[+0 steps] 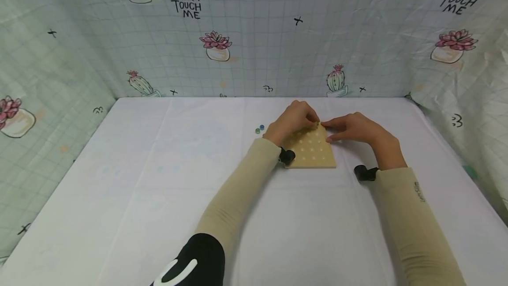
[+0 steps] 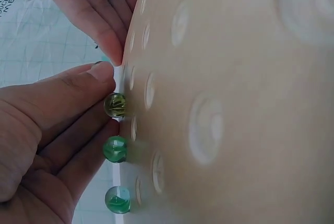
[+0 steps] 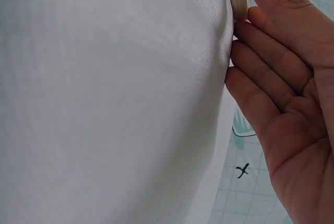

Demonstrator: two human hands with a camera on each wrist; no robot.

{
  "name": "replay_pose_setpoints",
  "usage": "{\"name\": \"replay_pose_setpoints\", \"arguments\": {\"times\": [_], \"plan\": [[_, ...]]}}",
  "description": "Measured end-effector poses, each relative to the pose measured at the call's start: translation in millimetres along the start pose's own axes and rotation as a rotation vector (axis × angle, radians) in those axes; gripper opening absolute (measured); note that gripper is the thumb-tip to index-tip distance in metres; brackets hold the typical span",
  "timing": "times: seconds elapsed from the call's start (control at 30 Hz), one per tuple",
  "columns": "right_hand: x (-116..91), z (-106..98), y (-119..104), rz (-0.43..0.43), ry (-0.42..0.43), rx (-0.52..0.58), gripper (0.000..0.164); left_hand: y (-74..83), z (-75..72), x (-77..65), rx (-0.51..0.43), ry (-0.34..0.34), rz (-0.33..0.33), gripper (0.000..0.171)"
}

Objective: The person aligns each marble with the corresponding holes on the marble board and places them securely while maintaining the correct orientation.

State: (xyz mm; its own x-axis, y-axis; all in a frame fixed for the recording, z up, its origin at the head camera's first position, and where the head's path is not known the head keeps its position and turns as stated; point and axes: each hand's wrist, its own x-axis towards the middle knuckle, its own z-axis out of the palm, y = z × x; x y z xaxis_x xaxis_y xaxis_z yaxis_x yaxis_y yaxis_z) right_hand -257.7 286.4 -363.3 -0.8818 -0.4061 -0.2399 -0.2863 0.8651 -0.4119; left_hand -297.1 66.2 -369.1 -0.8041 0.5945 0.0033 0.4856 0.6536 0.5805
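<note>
A square wooden board (image 1: 313, 160) with rows of round hollows lies on the white table. Over its far right corner, my left hand (image 1: 293, 120) has thumb and forefinger drawn together; a sliver of a dark green marble (image 2: 97, 62) shows behind the thumb tip, mostly hidden. Along the board's far edge sit a yellow-green marble (image 2: 115, 105), a green marble (image 2: 115, 149) and a green-and-white marble (image 2: 118, 199). Against the board's right edge, my right hand (image 1: 355, 128) rests its thumb and extended fingertips, holding nothing.
On the table left of the board lie a blue marble (image 1: 262, 127) and a green marble (image 1: 257, 130). A printed cloth (image 1: 254, 34) hangs behind the far table edge and along both sides.
</note>
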Motion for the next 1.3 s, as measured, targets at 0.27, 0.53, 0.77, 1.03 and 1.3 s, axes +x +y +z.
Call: {"name": "replay_pose_setpoints", "arguments": {"times": [0.27,0.53,0.77,1.03,1.3], "plan": [[0,-2,0,-0.003,0.009,0.0,0.066,4.3,1.6,-0.6,0.059,0.02,-0.018,0.019],[0,-1,2,-0.015,0.024,-0.001,0.065,6.2,1.7,0.1,0.065,0.006,-0.032,0.023],[2,-1,3,-0.018,0.02,-0.008,0.066,5.5,0.5,0.6,0.045,-0.011,-0.043,0.026],[2,-3,1,-0.012,0.008,-0.006,0.067,5.0,-0.7,2.2,0.03,-0.025,-0.038,0.025],[2,-4,0,-0.01,-0.015,-0.005,0.068,4.3,-15.8,-6.1,0.004,-0.077,0.022,0.029]]}}
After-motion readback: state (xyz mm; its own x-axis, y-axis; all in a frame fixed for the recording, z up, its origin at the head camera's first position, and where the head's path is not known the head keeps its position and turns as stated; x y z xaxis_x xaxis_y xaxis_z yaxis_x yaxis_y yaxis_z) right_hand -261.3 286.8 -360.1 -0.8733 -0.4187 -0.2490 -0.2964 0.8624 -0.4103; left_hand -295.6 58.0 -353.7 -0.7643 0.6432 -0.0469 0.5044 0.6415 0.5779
